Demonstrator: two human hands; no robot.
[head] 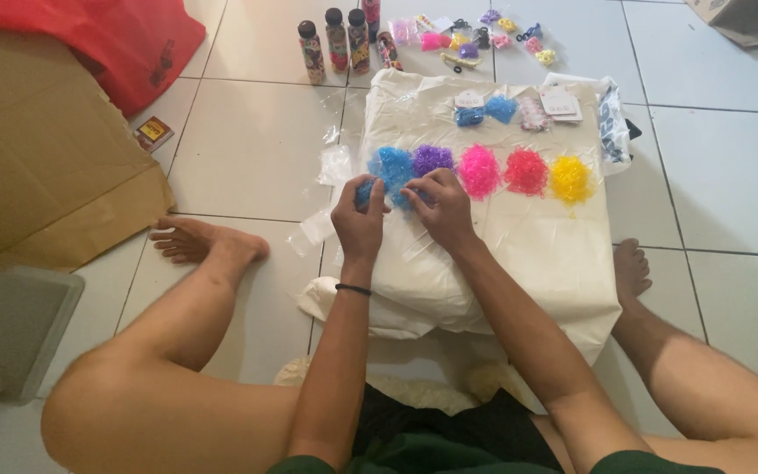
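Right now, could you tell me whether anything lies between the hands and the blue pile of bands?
Nothing visible does. The left hand already pinches a tuft of the blue pile, and the right hand rests at its lower edge. The purple pile sits just beside it on the white bag, not in between.
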